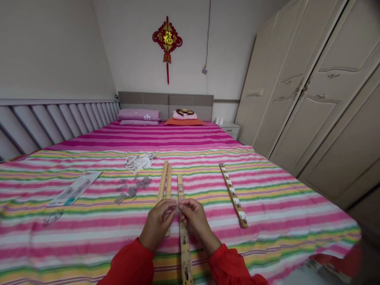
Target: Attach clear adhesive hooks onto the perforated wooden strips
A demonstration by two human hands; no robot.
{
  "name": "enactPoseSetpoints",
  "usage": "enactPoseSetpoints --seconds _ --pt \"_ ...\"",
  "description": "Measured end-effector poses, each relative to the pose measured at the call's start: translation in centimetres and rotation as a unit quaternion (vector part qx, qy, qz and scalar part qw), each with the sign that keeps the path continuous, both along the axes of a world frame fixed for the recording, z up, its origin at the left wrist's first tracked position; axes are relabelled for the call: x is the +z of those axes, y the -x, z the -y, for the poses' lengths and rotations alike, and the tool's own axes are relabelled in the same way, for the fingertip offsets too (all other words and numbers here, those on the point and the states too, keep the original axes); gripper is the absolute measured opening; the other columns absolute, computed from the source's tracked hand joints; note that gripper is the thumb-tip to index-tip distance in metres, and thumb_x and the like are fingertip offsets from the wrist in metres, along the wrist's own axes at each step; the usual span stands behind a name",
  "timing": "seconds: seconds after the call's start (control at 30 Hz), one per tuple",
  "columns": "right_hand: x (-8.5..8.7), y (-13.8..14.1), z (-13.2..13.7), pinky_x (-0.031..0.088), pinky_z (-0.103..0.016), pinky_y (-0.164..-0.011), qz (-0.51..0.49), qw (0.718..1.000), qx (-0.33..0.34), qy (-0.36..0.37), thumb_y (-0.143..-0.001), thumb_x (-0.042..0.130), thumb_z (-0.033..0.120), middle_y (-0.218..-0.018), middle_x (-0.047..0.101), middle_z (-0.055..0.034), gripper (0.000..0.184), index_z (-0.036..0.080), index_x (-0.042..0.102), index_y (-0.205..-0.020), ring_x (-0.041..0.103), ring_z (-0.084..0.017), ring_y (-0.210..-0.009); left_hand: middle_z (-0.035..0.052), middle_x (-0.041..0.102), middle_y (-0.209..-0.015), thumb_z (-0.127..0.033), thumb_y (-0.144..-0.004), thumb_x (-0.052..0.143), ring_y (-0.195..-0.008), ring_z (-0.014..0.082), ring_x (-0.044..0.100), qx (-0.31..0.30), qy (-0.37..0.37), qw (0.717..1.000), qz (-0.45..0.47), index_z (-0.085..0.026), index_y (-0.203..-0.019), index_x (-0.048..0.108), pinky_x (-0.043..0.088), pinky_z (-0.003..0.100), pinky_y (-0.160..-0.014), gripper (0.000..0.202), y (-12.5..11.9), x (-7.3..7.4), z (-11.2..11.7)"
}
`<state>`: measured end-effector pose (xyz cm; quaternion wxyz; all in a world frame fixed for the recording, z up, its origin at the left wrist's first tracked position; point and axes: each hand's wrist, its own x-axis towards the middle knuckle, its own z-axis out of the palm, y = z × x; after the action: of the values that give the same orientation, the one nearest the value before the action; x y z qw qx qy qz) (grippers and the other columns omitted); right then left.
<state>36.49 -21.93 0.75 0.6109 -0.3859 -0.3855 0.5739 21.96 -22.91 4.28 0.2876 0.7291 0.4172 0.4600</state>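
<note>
My left hand (158, 222) and my right hand (194, 219) meet fingertip to fingertip above the striped bed sheet (282, 209), both pinched on a small clear item (178, 206) too small to name. Under them lies a perforated wooden strip (184, 241) carrying small metal hooks. Two more bare strips (165, 181) lie side by side just beyond my left hand. A fourth strip (233, 194), fitted with several white hooks, lies to the right. Both sleeves are red.
Loose clear hooks (132, 189) and opened packaging (137, 162) lie left of the strips, with a long packaging card (75, 188) further left. Pillows (139, 115) sit at the headboard. A wardrobe (314, 99) stands on the right, past the bed's edge.
</note>
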Motion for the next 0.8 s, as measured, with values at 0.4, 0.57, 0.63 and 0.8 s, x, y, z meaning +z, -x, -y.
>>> enactPoseSetpoints --seconds 0.4,0.57,0.63,0.8 --pt "-0.5 -0.1 0.0 0.038 -0.021 -0.041 -0.042 0.999 -0.001 0.017 -0.058 0.082 0.033 -0.048 0.062 0.0020 0.029 0.015 0.067 -0.074 0.051 -0.009 -0.039 0.0100 0.071 -0.094 -0.041 -0.057 0.075 -0.095 0.0241 0.066 0.083 0.199 0.951 0.222 -0.014 -0.094 0.064 0.053 0.036 -0.085 0.047 0.2 -0.6 -1.3" --pt "-0.4 -0.9 -0.4 0.038 -0.021 -0.041 0.032 0.998 0.062 -0.008 -0.059 0.081 0.036 -0.051 0.059 0.0042 0.031 0.016 0.066 -0.076 0.052 -0.009 -0.040 0.0087 0.067 -0.106 -0.041 -0.076 0.058 -0.100 0.0222 0.062 0.077 0.092 0.990 0.078 -0.018 -0.100 0.068 0.049 0.036 -0.088 0.034 0.9 -0.6 -1.7" --pt "0.1 -1.3 -0.6 0.039 -0.022 -0.043 0.067 0.993 0.091 -0.037 -0.059 0.080 0.035 -0.055 0.058 0.0054 0.030 0.017 0.066 -0.079 0.052 -0.009 -0.042 0.0070 0.068 -0.105 -0.036 -0.078 0.057 -0.103 0.0217 0.060 0.046 0.032 0.998 -0.014 -0.022 -0.095 0.071 0.046 0.036 -0.092 0.026 1.3 -0.2 -1.9" --pt "1.8 -1.9 -1.3 0.034 -0.019 -0.045 0.152 0.979 0.102 -0.095 -0.062 0.074 0.021 -0.059 0.055 0.0070 0.027 0.018 0.067 -0.088 0.045 -0.006 -0.046 0.0061 0.071 -0.086 -0.026 -0.076 0.056 -0.082 0.0187 0.064 -0.028 0.044 0.994 -0.093 -0.022 -0.085 0.074 0.049 0.029 -0.075 0.020 1.4 0.1 -2.3"
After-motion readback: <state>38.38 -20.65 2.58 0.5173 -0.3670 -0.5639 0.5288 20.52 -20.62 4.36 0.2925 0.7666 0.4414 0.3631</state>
